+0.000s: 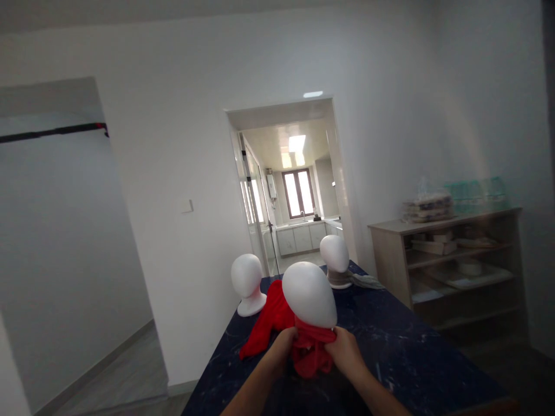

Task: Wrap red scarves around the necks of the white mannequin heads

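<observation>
A white foam mannequin head (309, 293) stands near me on the dark blue table (399, 346). A red cloth (272, 316) wraps its neck and trails off to the left across the table. My left hand (282, 342) grips the red cloth just below the head on the left. On the right side of the neck, my right hand (344, 349) holds the same cloth. Both hands are closed on bunched fabric.
Two more white mannequin heads (247, 284) (335, 259) stand farther back on the table, with a grey cloth (366, 281) by the right one. A wooden shelf unit (455, 263) with stacked items is at the right. A doorway (295, 196) opens straight ahead.
</observation>
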Motion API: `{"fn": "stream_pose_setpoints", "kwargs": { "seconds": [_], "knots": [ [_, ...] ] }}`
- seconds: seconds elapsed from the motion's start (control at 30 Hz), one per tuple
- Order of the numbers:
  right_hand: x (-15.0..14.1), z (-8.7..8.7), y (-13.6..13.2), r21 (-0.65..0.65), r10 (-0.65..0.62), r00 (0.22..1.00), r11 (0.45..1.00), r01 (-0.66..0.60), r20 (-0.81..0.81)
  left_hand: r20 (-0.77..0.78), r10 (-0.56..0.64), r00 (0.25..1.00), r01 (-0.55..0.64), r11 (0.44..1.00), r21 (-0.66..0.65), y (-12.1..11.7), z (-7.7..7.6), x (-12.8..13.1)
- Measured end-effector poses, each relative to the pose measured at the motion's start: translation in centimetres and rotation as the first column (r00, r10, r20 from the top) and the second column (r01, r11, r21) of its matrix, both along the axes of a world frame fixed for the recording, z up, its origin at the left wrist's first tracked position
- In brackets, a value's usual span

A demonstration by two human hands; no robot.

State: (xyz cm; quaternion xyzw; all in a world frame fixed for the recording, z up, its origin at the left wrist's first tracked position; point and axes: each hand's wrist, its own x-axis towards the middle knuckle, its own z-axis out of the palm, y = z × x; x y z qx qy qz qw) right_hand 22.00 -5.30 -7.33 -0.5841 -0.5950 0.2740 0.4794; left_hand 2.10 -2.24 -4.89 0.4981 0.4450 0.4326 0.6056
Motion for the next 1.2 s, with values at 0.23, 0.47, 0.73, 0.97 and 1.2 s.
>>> {"fn": "stream_pose_setpoints", "kwargs": {
  "seconds": [0.23, 0.47, 0.73, 0.97, 1.2],
  "knots": [
    [-0.2, -0.2, 0.2, 0.032, 0.037, 0.994, 0.999, -0.034, -0.102, 0.167, -0.097, 0.981, 0.107, 0.993, -0.049, -1.2, 1.0, 0.2],
    [-1.2, 0.4, -0.9, -0.024, 0.063, 0.991, 0.997, -0.067, -0.118, 0.121, -0.168, 0.978, 0.16, 0.984, 0.076, -1.8, 0.7, 0.1],
    [-0.5, 0.6, -1.2, -0.023, -0.025, 0.997, 0.999, 0.026, 0.072, -0.083, -0.118, 0.989, 0.13, 0.98, 0.149, -2.5, 2.4, -2.7],
    [-0.2, 1.1, -1.6, -0.015, -0.008, 0.999, 1.0, 0.009, 0.052, -0.326, -0.111, 0.939, 0.144, 0.986, 0.08, -2.8, 5.1, -5.7],
    [0.5, 0.3, -0.8, -0.108, 0.033, 0.994, 0.993, -0.045, -0.103, -0.557, 0.192, 0.808, -0.001, 0.946, 0.325, -7.4, 0.9, -3.1]
  ]
}}
